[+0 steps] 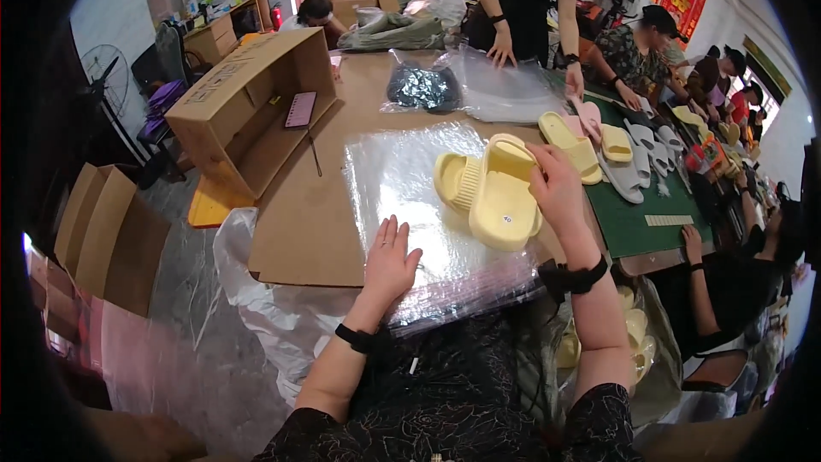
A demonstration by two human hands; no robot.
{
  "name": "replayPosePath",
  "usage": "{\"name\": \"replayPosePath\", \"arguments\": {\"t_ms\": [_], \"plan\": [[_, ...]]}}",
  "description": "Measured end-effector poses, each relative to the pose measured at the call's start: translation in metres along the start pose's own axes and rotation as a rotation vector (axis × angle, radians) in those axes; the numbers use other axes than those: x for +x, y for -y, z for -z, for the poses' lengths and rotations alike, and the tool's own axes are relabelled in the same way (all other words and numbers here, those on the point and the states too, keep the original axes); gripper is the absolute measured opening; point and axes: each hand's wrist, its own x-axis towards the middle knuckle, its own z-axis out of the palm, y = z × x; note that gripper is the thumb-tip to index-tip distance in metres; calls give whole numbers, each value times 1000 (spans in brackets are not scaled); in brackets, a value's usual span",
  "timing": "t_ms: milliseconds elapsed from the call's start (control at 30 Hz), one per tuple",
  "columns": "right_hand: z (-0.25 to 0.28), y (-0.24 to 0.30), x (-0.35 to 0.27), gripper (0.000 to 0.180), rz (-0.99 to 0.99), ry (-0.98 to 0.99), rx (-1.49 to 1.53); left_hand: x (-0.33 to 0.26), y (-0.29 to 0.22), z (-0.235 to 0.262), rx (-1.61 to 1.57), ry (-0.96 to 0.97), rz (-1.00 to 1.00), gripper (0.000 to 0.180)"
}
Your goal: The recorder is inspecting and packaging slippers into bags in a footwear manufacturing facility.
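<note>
A pair of pale yellow slide slippers is in my right hand, its fingers closed on the right edge of the nearer one. That slipper shows its insole, with a small round sticker near the heel. The other slipper sticks out to the left, its ribbed strap showing. Below them lies a stack of clear plastic bags on the cardboard-covered table. My left hand rests on the near left part of the stack, fingers stretched out, holding nothing.
An open cardboard box lies on its side at the left, with a pink card by its opening. Dark items in a clear bag sit at the back. More slippers lie on a green mat at right, where several people work.
</note>
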Motion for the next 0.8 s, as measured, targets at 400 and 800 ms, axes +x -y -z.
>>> {"name": "replayPosePath", "arguments": {"t_ms": [400, 800], "plan": [[40, 54, 24, 32, 305, -339, 121, -3, 7, -4, -17, -73, -51, 59], [-16, 11, 6, 32, 189, -104, -34, -9, 0, -5, -524, -128, 147, 52]]}}
